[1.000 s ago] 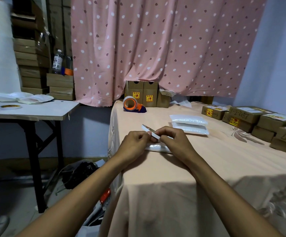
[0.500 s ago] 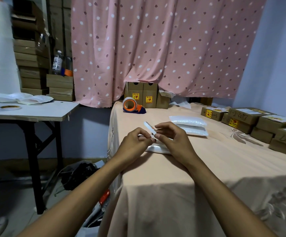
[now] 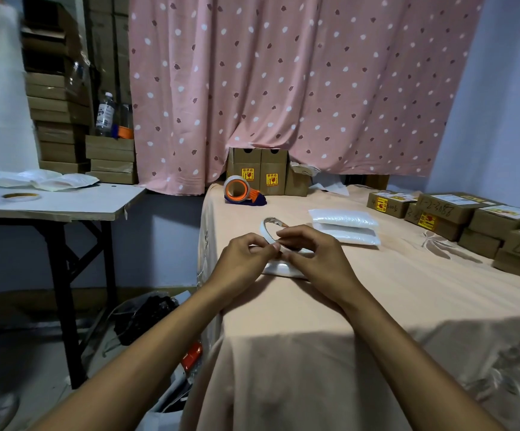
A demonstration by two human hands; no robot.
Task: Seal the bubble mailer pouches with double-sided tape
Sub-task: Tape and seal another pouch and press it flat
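A thin white roll of double-sided tape [image 3: 266, 229] is held tilted above the cloth-covered table, its open ring facing up and right. My left hand [image 3: 243, 259] pinches its near rim and my right hand [image 3: 314, 256] grips it from the right, fingertips meeting at the roll's edge. Under both hands lies a white bubble mailer pouch [image 3: 283, 269], mostly hidden. Two more white pouches [image 3: 344, 225] are stacked just beyond, to the right.
An orange tape dispenser [image 3: 241, 191] sits at the table's far left. Brown labelled boxes [image 3: 457, 213] line the right side. A side table [image 3: 65, 203] on the left bears another tape roll [image 3: 20, 196] and pouches. Bags lie on the floor between.
The tape roll has been turned from edge-on to a more open, raised ring. Both hands stayed over the pouch, fingers shifting along the roll's rim.
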